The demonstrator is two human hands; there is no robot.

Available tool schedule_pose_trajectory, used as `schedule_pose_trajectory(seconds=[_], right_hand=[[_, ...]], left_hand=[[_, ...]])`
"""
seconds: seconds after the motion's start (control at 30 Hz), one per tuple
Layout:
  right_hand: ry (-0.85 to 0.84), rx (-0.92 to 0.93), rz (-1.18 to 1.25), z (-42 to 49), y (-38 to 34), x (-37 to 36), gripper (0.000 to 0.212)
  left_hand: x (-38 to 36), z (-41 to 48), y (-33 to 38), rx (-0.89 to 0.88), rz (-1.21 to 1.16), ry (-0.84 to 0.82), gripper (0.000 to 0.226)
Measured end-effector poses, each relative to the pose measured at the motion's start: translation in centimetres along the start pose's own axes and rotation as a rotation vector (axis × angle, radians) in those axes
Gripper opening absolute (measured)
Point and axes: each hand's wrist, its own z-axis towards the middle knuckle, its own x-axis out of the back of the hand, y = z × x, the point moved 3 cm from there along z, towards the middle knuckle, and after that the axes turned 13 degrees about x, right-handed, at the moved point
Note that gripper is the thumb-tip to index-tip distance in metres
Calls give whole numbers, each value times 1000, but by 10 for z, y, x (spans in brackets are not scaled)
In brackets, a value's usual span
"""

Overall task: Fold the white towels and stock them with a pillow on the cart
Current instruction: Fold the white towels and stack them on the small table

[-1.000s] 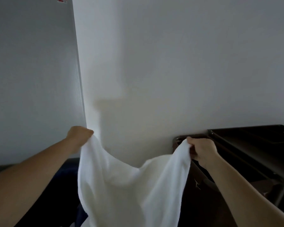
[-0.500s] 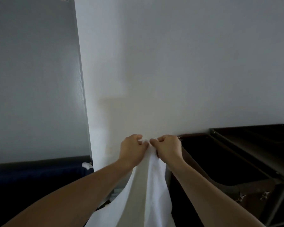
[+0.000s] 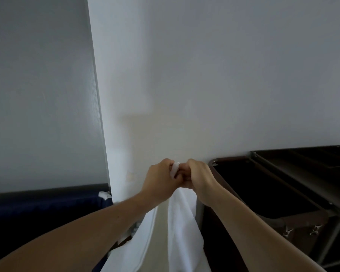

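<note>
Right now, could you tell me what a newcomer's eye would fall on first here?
Both hands at centre: the left hand and right hand, pressed together, pinch the top of a white towel that hangs down between the forearms. The dark cart stands low on the right, against a pale wall.

Dim, even light. The wall point(image 3: 204, 75) is palest near its left corner, which bows from lens distortion, and a soft shadow lies low on it. Below the wall's right end, the cart point(image 3: 283, 185) is nearly black.
</note>
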Motion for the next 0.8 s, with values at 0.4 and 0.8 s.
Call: schedule_pose_trajectory(seconds=[0.4, 0.8], right_hand=[[-250, 237, -164, 1, -5, 18, 29], [-261, 468, -629, 29, -3, 45, 50]], left_hand=[[40, 11, -19, -10, -260, -97, 16], [145, 85, 33, -91, -960, -205, 38]])
